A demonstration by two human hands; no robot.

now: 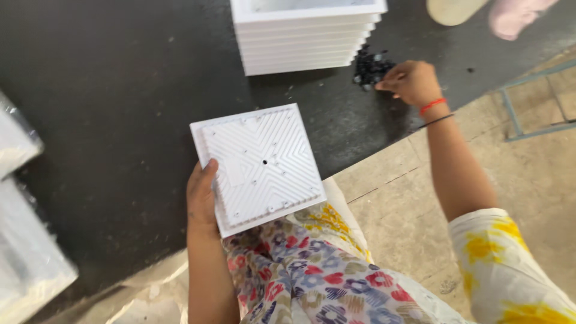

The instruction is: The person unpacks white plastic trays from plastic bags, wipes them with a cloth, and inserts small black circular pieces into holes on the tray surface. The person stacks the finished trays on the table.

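Observation:
My left hand (203,198) grips the left edge of a white square ribbed plastic panel (261,165) and holds it flat above my lap, its grooved face up, with a small hole in the middle. My right hand (411,81) reaches out to a small pile of tiny black parts (369,66) on the dark mat, fingertips pinched at the pile's edge. Whether a part is between the fingers is too small to tell.
A stack of several white square panels (303,39) stands on the dark mat (108,96) beyond the pile. Plastic-wrapped white bundles (24,258) lie at the left edge. Another person's feet (516,15) show top right. A metal frame (534,102) rests on the concrete floor at right.

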